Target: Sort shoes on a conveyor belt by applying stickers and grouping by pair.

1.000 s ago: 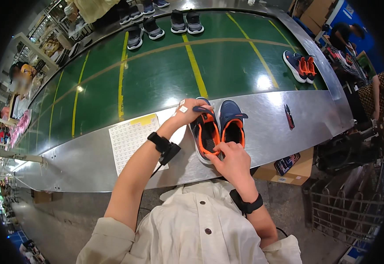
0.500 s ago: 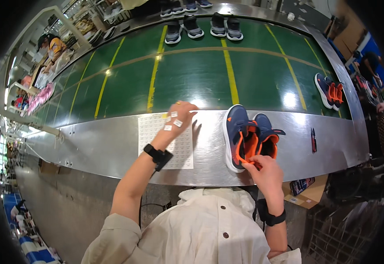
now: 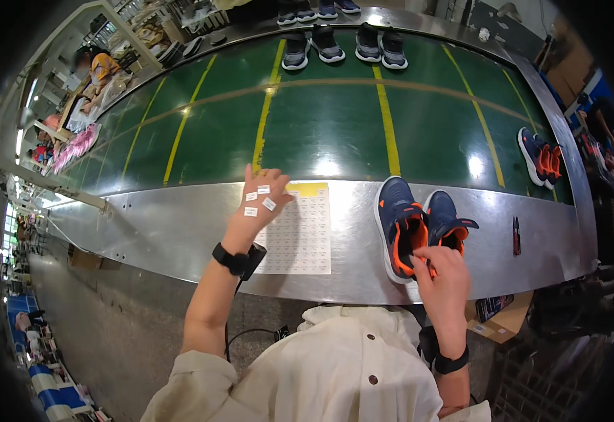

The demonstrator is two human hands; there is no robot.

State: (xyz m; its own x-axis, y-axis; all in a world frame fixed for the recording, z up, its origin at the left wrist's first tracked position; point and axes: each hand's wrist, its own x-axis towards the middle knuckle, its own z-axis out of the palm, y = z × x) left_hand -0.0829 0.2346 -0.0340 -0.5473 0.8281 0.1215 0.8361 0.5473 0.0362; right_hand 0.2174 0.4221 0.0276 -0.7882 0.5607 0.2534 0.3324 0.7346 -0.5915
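A pair of navy shoes with orange linings and white soles stands on the metal ledge in front of me, toes pointing away: a left shoe (image 3: pixel 393 204) and a right shoe (image 3: pixel 442 209). My right hand (image 3: pixel 446 281) is at the left shoe's heel opening, thumb and forefinger pinched; whatever lies between them is hidden. Over the upper left part of a white label sheet (image 3: pixel 312 239) is my left hand (image 3: pixel 256 200), its fingers spread. Several small white labels (image 3: pixel 263 189) are stuck to the back of that hand.
Beyond the ledge runs a green belt (image 3: pixel 328 126) with yellow stripes. Dark grey shoes (image 3: pixel 326 46) stand at its far side. Another navy and orange pair (image 3: pixel 537 158) is at the right. A dark slim tool (image 3: pixel 516 235) lies on the ledge. An open carton (image 3: pixel 502 320) sits below.
My left hand has moved left across the sheet, and its fingers have spread. My right hand has shifted slightly at the shoe's heel and no longer visibly pinches the orange lining. The view has shifted slightly.
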